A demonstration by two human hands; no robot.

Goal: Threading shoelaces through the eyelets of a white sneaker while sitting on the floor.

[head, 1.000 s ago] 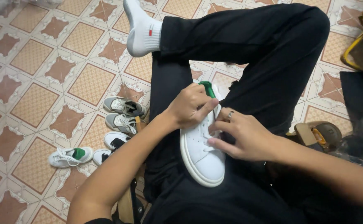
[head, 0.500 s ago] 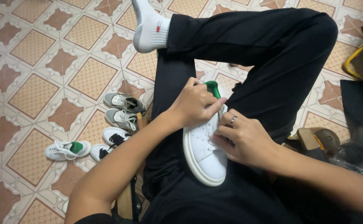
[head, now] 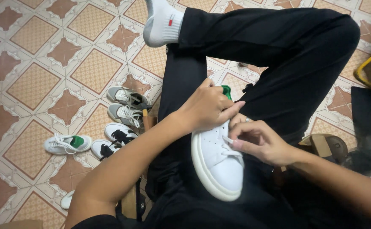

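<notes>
head view: the white sneaker (head: 217,159) rests on the person's lap in black trousers (head: 279,55), toe toward 5 o'clock. the left hand (head: 206,106) is closed over its upper part, just below the green heel tab (head: 226,91); the right hand (head: 259,142), at 3 o'clock of the shoe, pinches a lace (head: 228,140). the shoe looks tilted, so a hard tug might slide it off the thigh.

Soft, even indoor light; faint shadows; sharp centre, slightly blurred right edge.
</notes>
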